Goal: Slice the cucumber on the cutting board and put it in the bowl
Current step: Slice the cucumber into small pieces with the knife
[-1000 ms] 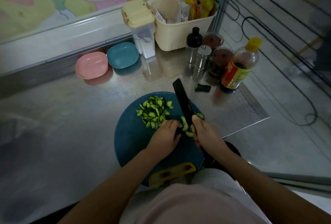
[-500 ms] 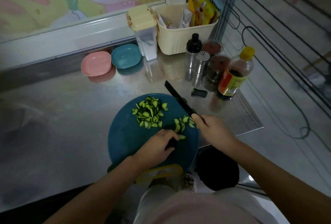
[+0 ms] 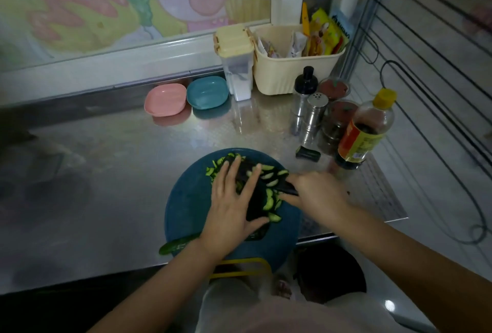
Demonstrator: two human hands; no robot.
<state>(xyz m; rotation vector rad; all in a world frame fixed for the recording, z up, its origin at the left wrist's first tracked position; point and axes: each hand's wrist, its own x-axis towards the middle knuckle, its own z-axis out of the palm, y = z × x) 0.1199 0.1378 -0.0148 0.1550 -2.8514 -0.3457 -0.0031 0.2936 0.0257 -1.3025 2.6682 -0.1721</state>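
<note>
On the round blue cutting board (image 3: 186, 207) lie several thin cucumber slices (image 3: 270, 199), heaped on and around the black knife (image 3: 254, 206), whose blade lies nearly flat. My left hand (image 3: 231, 215) is spread with straight fingers over the slices and the blade, pressing them. My right hand (image 3: 316, 197) grips the knife's handle at the board's right side. An uncut length of cucumber (image 3: 173, 246) lies at the board's lower left edge, partly hidden under my left wrist. A pink bowl (image 3: 165, 99) and a teal bowl (image 3: 207, 92) sit at the back of the steel counter.
A cut cucumber end (image 3: 307, 153) lies right of the board. Behind it stand a soy sauce bottle (image 3: 364, 130), a shaker (image 3: 314, 111), jars and a cream basket (image 3: 292, 71). The counter's front edge and right corner are close to the board.
The knife has gone from upright cutting to lying flat under the slices. My left hand has opened and moved up over the pile, gathering both heaps of slices together against the blade.
</note>
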